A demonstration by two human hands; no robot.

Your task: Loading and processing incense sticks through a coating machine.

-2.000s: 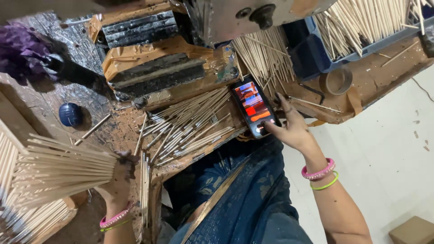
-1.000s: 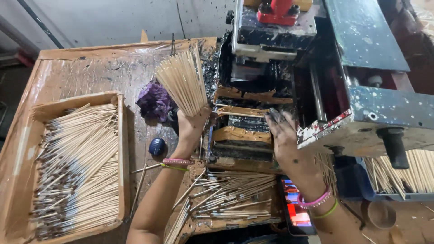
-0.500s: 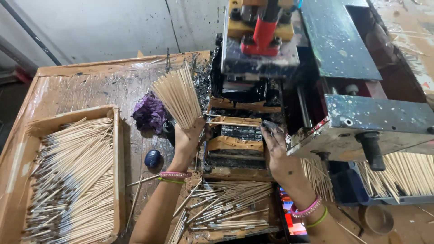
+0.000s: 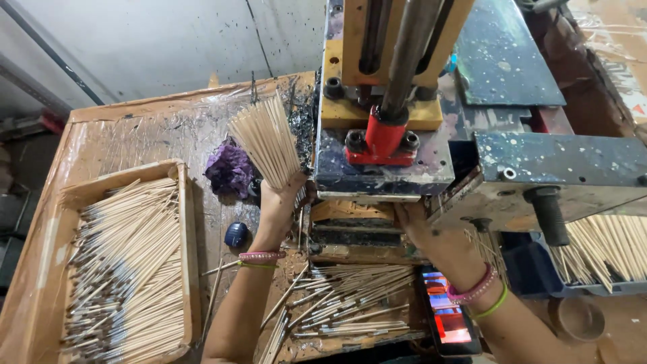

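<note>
Grimy plastic sheeting covers our wooden workbench (image 4: 128,145), with a bare pale wall at the far side. Our left hand (image 4: 280,199) is clamped around the lower end of a bundle of thin bamboo sticks (image 4: 266,138), which stands upright and fans out at the top, just left of the paint-spattered press machine (image 4: 384,152) with its red fitting. We judge the bundle light but loose: each stick is stiff, smooth and brittle, so a firm fist low on the sheaf, as now, seems the place to hold it, lest sticks slide free or snap. Our right hand (image 4: 424,232) reaches under the machine's front edge; its fingers are hidden, and we cannot tell whether they are closed on anything. Near us, dark-tipped coated sticks (image 4: 350,300) lie scattered on a low shelf. At left, a shallow wooden tray (image 4: 189,243) holds many more in rough rows. A crumpled purple cloth (image 4: 229,168) and a small dark-blue round object (image 4: 236,234) sit between tray and machine. A lit phone (image 4: 448,320) rests near our right wrist.
</note>
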